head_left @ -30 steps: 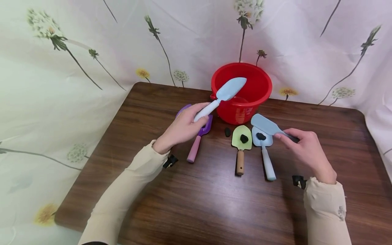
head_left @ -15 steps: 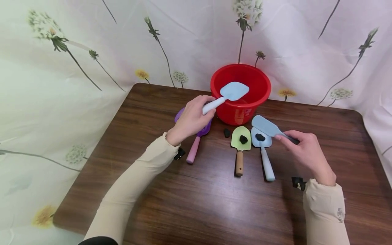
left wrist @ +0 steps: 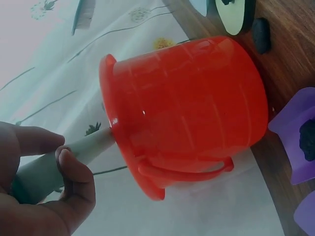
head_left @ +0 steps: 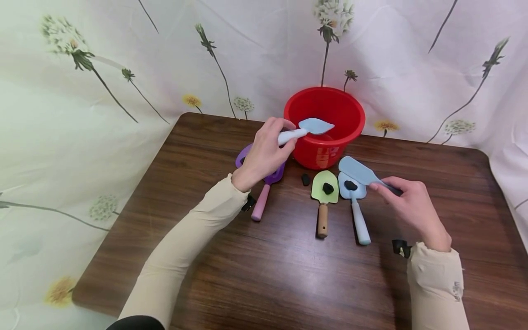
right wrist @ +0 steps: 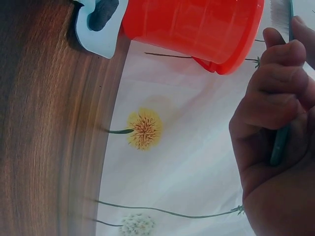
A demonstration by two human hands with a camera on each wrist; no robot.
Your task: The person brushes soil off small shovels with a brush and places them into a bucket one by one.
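Observation:
My left hand point(head_left: 267, 149) grips the pale handle of a light blue trowel point(head_left: 316, 125). Its blade is tilted over the mouth of a red bucket point(head_left: 319, 156). In the left wrist view, the trowel's handle point(left wrist: 91, 147) crosses the bucket's rim, and the blade is hidden inside. My right hand point(head_left: 414, 201) holds a blue brush point(head_left: 358, 170) by its dark handle, right of the bucket. White bristles of the brush point(right wrist: 280, 17) show in the right wrist view. Below the brush lies another light blue trowel point(head_left: 360, 222) with a black lump point(head_left: 350, 185) on its blade.
A green trowel with a wooden handle point(head_left: 323, 220) carries a black lump point(head_left: 327, 188). A single dark lump point(head_left: 305, 179) lies on the brown table point(head_left: 264, 275). Purple trowels point(left wrist: 295, 128) sit under my left arm, one with a pink handle point(head_left: 261, 202). A flowered cloth point(head_left: 144, 55) hangs behind.
My left hand has moved right and turned, tipping the trowel's blade over the bucket and lower towards its mouth. My right hand with the brush has hardly moved.

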